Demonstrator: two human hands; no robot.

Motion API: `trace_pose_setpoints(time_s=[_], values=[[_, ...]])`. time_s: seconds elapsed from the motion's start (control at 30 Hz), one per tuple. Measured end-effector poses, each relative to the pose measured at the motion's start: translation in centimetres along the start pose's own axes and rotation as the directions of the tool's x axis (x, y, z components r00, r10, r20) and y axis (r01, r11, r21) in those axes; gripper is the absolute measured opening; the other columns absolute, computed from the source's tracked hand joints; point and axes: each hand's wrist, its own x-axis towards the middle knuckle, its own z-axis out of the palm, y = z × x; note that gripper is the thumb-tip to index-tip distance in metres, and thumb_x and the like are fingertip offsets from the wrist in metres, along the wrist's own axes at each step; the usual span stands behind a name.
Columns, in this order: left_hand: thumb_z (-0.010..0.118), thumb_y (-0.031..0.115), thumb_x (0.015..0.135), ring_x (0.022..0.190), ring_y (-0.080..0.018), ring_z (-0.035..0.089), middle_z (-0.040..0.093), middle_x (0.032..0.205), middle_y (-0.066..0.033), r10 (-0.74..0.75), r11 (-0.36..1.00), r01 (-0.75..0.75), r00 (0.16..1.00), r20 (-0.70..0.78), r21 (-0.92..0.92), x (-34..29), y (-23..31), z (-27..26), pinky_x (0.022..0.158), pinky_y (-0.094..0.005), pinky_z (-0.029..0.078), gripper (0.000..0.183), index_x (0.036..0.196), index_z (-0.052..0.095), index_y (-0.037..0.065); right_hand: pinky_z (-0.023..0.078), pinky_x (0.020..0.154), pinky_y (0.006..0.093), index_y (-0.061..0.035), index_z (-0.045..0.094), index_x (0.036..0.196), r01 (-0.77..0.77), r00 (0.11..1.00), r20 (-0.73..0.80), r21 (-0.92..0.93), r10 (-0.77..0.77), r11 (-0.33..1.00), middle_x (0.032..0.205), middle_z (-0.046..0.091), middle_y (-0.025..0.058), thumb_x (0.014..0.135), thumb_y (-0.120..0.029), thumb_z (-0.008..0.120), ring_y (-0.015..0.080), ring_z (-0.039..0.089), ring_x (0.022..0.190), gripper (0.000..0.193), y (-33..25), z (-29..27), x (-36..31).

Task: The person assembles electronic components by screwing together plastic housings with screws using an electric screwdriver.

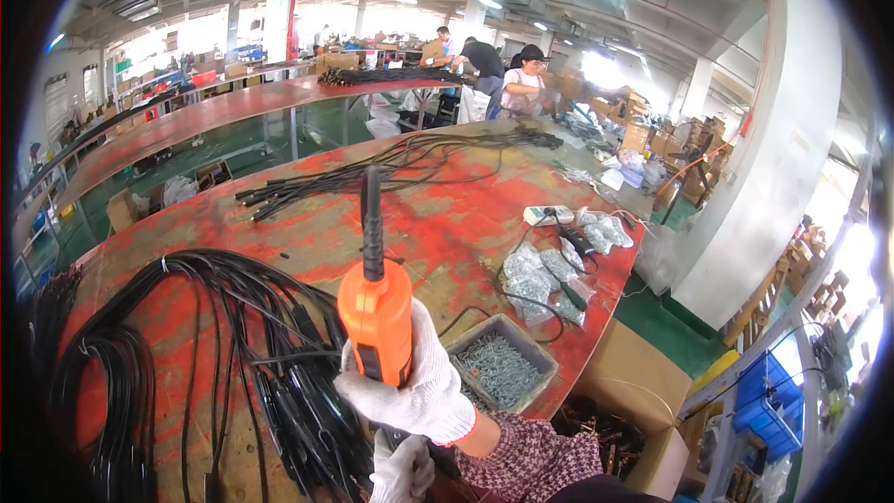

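Observation:
My right hand, in a white knitted glove, is wrapped round an orange electric screwdriver. The tool stands upright, its black cord rising from the top; its lower end is hidden behind the hand. Just below, my left hand, also gloved, has its fingers curled in beside a dark part. What it pinches is mostly hidden. To the left lies a large bundle of black cables with thick black housings. A grey bin of small screws stands right of my right hand.
The worn red tabletop carries more black cables at its far side. Clear bags of small parts and a white power strip lie at right. An open cardboard box stands below the right edge. Several people work farther off.

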Motion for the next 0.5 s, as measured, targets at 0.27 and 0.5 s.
trace_pose_setpoints(time_s=[0.27, 0.5], values=[[0.058, 0.007, 0.089, 0.036, -0.0088, 0.035, 0.041, 0.059, -0.0009, -0.037, 0.999, 0.036, 0.999, -0.035, -0.025, 0.1, 1.5, 1.1, 0.032, -0.0245, 0.025, 0.021, 0.102, 0.041, 0.01, 0.056, 0.057, 0.0346, -0.0006, 0.04, 0.128, 0.205, 0.97, -0.101, -0.153, -0.222, 0.967, 0.092, 0.061, 0.0128, 0.08, -0.006, 0.067, 0.0201, 0.064, 0.068, 0.055, 1.1, 0.4, 1.3], [0.061, 0.007, 0.085, 0.036, -0.0104, 0.039, 0.05, 0.065, -0.0038, -0.112, 0.989, 0.107, 0.993, -0.045, -0.105, 1.7, 1.1, -0.2, 0.031, -0.025, 0.031, 0.065, 0.14, 0.026, 0.006, 0.054, 0.054, 0.0365, -0.0005, 0.051, 0.114, 0.081, 0.995, 0.054, 0.124, -0.088, 0.989, 0.088, 0.058, 0.0107, 0.089, -0.024, 0.064, 0.0197, 0.06, 0.064, 0.036, 1.8, -0.5, 1.9]])
